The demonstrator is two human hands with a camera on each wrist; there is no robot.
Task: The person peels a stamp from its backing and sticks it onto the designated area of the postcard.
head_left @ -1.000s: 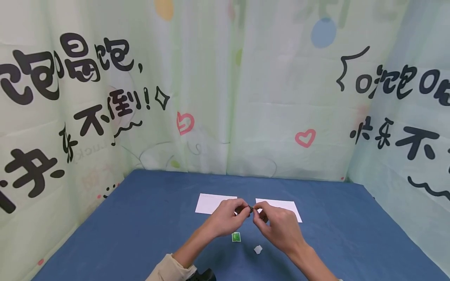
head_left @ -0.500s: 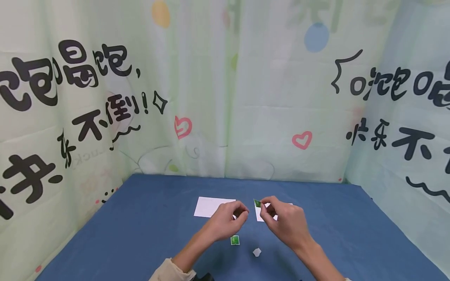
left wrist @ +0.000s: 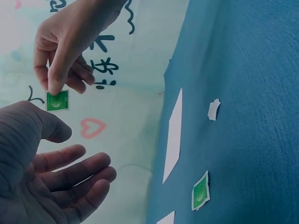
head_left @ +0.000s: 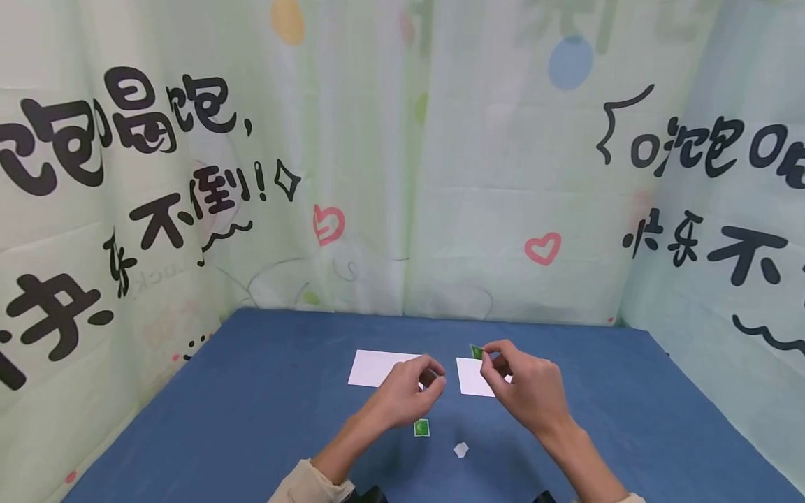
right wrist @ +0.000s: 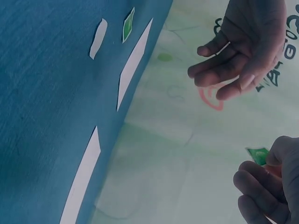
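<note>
Drifting away from the relaxed, empty left hand [head_left: 409, 391], the right hand [head_left: 528, 383] is pinching a green stamp [left wrist: 57, 101] mid-air by its edge, a fitting hold for likely light, creasable paper.

Left grip [head_left: 402, 392] loosely curled, fingers [left wrist: 81, 172] slightly parted; right grip [head_left: 527, 386] pinching, thumb [head_left: 496, 379] against forefinger [head_left: 503, 346].

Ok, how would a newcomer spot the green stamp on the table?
On the blue tablecloth, find two white paper rectangles, then look nearer the camera. The green stamp lies left of the white scrap; unlike the second stamp, it isn't pinched in the right hand.
</note>
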